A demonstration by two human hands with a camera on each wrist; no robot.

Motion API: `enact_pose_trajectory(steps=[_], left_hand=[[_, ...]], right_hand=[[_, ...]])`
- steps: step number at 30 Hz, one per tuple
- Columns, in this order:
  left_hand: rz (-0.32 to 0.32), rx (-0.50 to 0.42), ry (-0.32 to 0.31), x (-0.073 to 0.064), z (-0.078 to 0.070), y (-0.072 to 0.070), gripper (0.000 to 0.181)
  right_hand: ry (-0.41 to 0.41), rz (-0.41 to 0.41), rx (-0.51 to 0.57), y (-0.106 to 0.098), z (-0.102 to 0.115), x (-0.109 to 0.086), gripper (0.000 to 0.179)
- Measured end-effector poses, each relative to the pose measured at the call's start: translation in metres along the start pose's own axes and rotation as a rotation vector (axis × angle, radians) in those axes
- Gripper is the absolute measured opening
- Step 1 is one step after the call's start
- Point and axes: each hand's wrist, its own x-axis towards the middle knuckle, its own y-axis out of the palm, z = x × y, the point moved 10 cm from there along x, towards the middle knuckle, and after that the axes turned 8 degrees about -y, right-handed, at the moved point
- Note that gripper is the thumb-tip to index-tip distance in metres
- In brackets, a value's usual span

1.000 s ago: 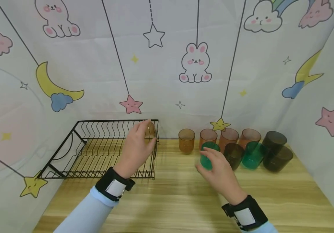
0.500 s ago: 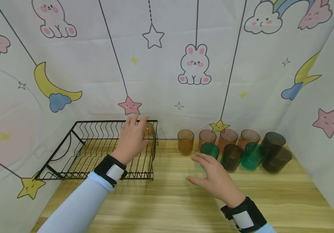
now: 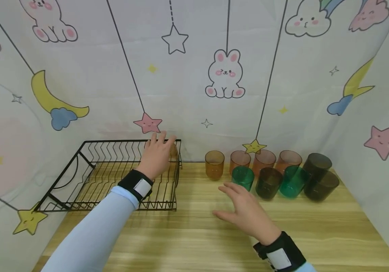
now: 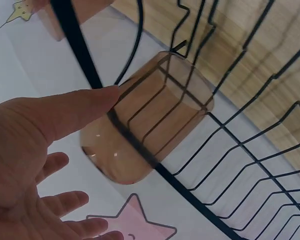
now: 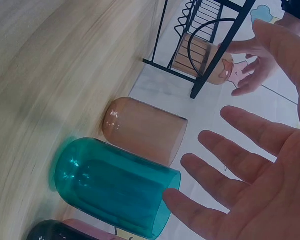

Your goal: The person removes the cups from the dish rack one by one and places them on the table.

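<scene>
An amber glass (image 4: pixel 145 125) stands upside down in the right back corner of the black dish rack (image 3: pixel 129 141). My left hand (image 3: pixel 155 156) is beside it with the fingers spread; in the left wrist view the thumb tip overlaps the glass and rack bar, and I cannot tell whether it touches. My right hand (image 3: pixel 248 213) hovers over the table with thumb and fingers apart, holding nothing. Nearest to it is an upright green glass (image 5: pixel 115 185), and behind that to the left stands another amber glass (image 3: pixel 214 166).
Several more upright glasses sit to the right: pinkish ones (image 3: pixel 265 160) at the back, a brown one (image 3: pixel 268 185), a second green one (image 3: pixel 292 183) and dark grey ones (image 3: pixel 321 187). A printed cloth (image 3: pixel 187 83) hangs behind the wooden table (image 3: pixel 197 241).
My left hand has let go of the amber glass in the rack and spread its fingers. The right hand has drawn back a little from the green glass, its fingers opening wider.
</scene>
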Motion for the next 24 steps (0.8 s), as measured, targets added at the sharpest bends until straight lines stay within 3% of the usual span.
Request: enact_pose_trajectory(steps=[5,10,19,24], left_hand=[[0.068,0.047,0.005,0.003,0.002,0.017,0.075],[0.121,-0.016,0.008,0.003,0.006,0.030,0.071],[0.179,-0.120,0.043,-0.001,0.003,0.034,0.070],[0.162,-0.106,0.031,-0.005,0.005,0.034,0.067]], right_hand=[[0.019,0.024,0.013,0.005,-0.003,-0.002,0.092],[0.026,0.033,0.012,0.009,-0.004,-0.002,0.092],[0.015,0.018,0.005,0.010,-0.002,-0.003,0.091],[0.005,0.004,0.006,0.011,-0.001,-0.004,0.089]])
